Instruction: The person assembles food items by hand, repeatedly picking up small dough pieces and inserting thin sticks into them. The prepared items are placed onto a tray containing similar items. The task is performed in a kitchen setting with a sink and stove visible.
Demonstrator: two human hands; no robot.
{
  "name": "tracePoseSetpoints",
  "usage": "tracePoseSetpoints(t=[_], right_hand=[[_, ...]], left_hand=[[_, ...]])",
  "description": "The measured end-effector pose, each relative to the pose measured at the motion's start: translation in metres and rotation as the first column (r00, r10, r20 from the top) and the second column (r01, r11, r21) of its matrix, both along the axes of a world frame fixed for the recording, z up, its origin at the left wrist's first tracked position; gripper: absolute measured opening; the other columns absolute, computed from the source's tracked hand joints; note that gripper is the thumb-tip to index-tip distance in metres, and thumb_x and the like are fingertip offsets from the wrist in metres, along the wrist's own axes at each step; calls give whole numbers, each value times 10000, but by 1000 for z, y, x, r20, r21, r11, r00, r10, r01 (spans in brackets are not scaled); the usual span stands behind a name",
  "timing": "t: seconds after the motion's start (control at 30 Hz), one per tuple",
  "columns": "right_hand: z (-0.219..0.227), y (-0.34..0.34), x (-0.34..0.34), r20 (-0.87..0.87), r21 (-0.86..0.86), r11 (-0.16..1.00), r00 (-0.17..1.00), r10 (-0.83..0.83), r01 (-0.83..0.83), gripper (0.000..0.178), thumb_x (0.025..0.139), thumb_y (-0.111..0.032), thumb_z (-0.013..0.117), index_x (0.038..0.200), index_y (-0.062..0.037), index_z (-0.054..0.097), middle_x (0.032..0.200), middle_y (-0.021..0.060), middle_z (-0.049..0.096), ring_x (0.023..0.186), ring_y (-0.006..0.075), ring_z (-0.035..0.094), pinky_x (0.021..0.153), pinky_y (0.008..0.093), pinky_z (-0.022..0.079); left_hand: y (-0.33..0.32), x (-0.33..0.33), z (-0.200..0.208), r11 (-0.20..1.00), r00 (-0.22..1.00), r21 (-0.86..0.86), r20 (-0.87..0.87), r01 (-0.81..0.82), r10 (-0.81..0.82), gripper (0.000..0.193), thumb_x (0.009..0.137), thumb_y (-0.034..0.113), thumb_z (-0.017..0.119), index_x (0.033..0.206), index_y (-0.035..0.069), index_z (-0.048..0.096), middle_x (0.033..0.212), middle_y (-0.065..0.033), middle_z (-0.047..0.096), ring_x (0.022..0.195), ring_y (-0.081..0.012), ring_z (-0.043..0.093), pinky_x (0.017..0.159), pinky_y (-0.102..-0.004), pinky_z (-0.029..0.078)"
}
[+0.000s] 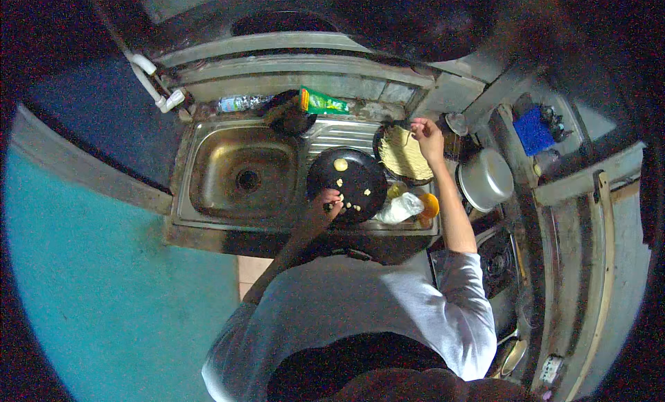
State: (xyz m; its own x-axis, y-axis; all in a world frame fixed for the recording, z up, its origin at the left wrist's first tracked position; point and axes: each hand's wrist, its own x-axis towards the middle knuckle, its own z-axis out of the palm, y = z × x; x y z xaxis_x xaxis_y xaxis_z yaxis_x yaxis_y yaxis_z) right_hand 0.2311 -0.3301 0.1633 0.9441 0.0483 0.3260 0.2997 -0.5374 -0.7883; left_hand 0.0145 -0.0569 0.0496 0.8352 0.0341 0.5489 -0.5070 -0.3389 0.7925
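Note:
A dark round pan (357, 168) sits on the sink's drainboard, holding a pale yellow round lump (340, 164) and several small pale pieces. At its lower left rim, my left hand (331, 201) has its fingers closed together; a small pale bit shows at the fingertips, too small to name. Raised over the upper right edge of a second dark pan, my right hand (429, 137) is pinched, and what it may hold cannot be made out. A pale yellow, uneven-surfaced layer (403, 155) that looks like dough covers that second pan.
A white plastic bag (402, 208) and an orange cup (429, 207) stand right of the near pan. Further right is a large metal pot (486, 180). The steel sink basin (208, 173) lies left. Behind are a green packet (323, 101) and a clear bottle (242, 103).

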Motion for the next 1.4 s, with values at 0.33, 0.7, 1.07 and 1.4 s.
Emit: tracePoseSetpoints(t=[0.33,0.7,1.07,1.4], right_hand=[[-52,-24,67,133,27,980,971,-198,196,143,856,-146,573,887,-23,639,775,54,653,685,123,601,646,260,460],[-116,-134,32,-128,-601,693,808,-575,398,414,768,-376,606,786,37,631,839,287,608,851,393,604,713,461,481],[-36,-17,-45,-100,-205,979,995,-18,-3,125,817,-152,583,847,-74,677,846,76,675,779,197,649,704,294,484],[-132,104,-135,-86,-719,688,995,56,-101,166,792,-43,472,811,26,621,823,222,627,758,354,627,727,411,516]], left_hand=[[20,-18,84,996,740,-90,-672,-27,-41,216,880,161,558,1056,51,497,901,-73,601,858,-182,589,773,-324,468],[9,-5,27,993,890,-97,-455,-70,18,238,877,170,565,1072,51,498,941,-83,583,883,-178,570,791,-315,458],[11,-11,54,996,887,-59,-460,-62,28,249,874,214,572,1056,56,509,925,-62,580,831,-159,561,762,-301,461],[40,2,-56,893,911,-356,-393,-275,123,220,839,138,616,1029,74,526,907,-29,567,854,-126,543,758,-277,451]])
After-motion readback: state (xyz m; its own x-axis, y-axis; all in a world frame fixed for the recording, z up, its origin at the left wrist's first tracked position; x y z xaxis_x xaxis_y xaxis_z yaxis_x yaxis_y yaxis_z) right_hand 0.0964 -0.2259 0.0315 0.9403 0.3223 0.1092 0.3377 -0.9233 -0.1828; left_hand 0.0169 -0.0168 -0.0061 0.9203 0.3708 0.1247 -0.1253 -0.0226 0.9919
